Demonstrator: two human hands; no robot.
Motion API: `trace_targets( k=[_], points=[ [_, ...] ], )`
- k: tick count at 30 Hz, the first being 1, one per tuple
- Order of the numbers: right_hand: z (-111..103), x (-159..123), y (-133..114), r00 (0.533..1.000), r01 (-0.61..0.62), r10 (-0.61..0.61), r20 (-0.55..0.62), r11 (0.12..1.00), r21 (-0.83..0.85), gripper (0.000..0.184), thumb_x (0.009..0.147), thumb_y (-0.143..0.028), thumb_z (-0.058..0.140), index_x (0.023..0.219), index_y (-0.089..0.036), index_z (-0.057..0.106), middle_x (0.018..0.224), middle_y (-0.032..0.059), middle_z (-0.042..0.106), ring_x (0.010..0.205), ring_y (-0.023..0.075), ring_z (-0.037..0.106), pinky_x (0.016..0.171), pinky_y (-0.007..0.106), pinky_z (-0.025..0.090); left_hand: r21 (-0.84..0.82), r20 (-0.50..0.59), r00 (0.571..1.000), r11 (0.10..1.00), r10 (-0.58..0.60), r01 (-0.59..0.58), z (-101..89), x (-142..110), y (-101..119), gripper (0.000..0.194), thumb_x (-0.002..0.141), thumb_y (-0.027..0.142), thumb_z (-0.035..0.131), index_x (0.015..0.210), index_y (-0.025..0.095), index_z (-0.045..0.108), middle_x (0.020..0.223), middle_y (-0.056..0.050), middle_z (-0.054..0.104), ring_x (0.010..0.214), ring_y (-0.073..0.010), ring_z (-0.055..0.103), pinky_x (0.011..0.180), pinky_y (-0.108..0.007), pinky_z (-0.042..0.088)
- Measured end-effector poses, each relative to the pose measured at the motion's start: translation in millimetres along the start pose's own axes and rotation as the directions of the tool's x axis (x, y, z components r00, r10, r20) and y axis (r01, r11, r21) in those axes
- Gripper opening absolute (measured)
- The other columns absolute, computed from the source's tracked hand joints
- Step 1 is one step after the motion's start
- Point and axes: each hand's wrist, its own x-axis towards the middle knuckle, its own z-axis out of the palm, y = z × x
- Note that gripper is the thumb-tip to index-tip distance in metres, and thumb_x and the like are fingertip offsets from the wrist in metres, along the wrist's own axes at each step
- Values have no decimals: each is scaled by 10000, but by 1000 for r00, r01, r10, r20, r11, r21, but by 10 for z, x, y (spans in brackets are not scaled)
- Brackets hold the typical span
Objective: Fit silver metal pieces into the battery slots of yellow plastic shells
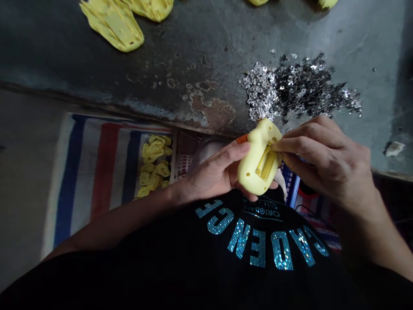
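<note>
A pale yellow plastic casing with a rectangular battery compartment and small round holes rests in my left hand, the thumb on its side and the fingers underneath. The compartment faces up. At its upper end my right hand has thumb and forefinger pinched together, touching the casing. Whatever sits between those fingertips is hidden. Just beyond the casing, a heap of small shiny metal contact plates lies on the worn grey worktable.
More yellow casing parts lie at the table's far left, others at the top edge. Below the table edge, several yellow pieces sit beside a striped sheet. A blue basket stands under my right hand. A whitish lump is at right.
</note>
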Motion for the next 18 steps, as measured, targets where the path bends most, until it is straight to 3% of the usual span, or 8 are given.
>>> trace_targets(
  k=[5, 8, 12, 15, 18],
  points=[
    [25, 11, -8, 999, -17, 18, -50, 999, 27, 238, 1114, -127, 764, 1296, -278, 788, 1114, 65, 852, 908, 245, 752, 826, 440, 624, 2, 52, 999, 1000, -2, 2, -3, 7, 8, 712, 1039, 708, 843, 1552, 228, 723, 1259, -110, 896, 1181, -379, 908, 669, -300, 739],
    [64, -15, -29, 991, -46, 57, -123, 994, 95, 235, 1107, -131, 777, 1258, -309, 811, 1093, 37, 864, 878, 227, 770, 804, 421, 632, -12, 66, 998, 1000, 3, -2, -4, 9, 8, 640, 1048, 697, 839, 1499, 251, 754, 1279, -99, 894, 1181, -365, 906, 685, -292, 739],
    [134, -90, -11, 954, -159, 207, -219, 963, 217, 230, 1090, -169, 812, 1238, -345, 831, 1094, 21, 868, 966, 251, 807, 878, 443, 654, -23, 44, 999, 999, 28, -27, -11, 14, -6, 624, 1008, 661, 899, 1494, 303, 742, 1351, -81, 881, 1114, -351, 914, 646, -307, 734],
    [184, -120, 58, 915, -312, 382, -128, 873, 375, 331, 1047, -360, 912, 1363, -356, 814, 1288, 59, 842, 1117, 294, 794, 907, 464, 662, 44, -35, 995, 995, 96, -95, -7, 3, -28, 687, 948, 585, 986, 1525, 327, 717, 1329, -65, 884, 1017, -292, 908, 660, -301, 721],
    [231, -99, 108, 893, -395, 449, 30, 749, 532, 530, 1016, -509, 939, 1485, -340, 759, 1392, 82, 794, 1128, 283, 788, 893, 442, 683, 144, -76, 980, 974, 184, -172, 22, -33, -44, 762, 913, 523, 1035, 1567, 293, 717, 1298, -85, 894, 1068, -257, 888, 794, -280, 695]
  ],
)
